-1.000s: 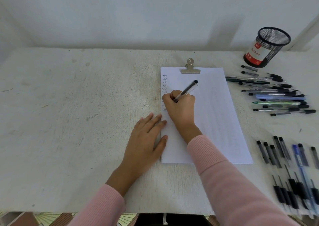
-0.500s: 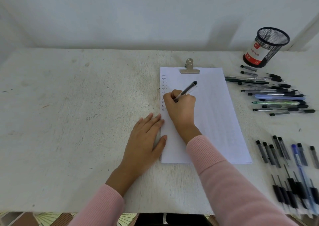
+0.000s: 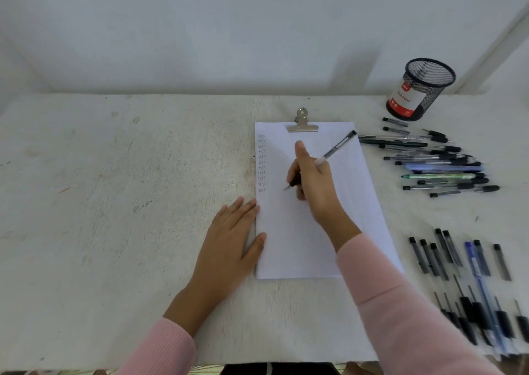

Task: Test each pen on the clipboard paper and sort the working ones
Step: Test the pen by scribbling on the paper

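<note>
Whitewashed wall backs a rough white tabletop (image 3: 114, 202). The left hand (image 3: 229, 240) rests flat, fingers straight, at the left edge of the white clipboard paper (image 3: 286, 245). The right hand (image 3: 315, 185) has its grip clamped on a clear black-capped pen (image 3: 339, 145) above the sheet. Its thumb is raised, so the pen may slip. It may also land in the wrong group, far pile (image 3: 440, 168) or near rows (image 3: 458, 274). Earlier the tip sat at the column of test marks (image 3: 261, 162); now it has swung right.
</note>
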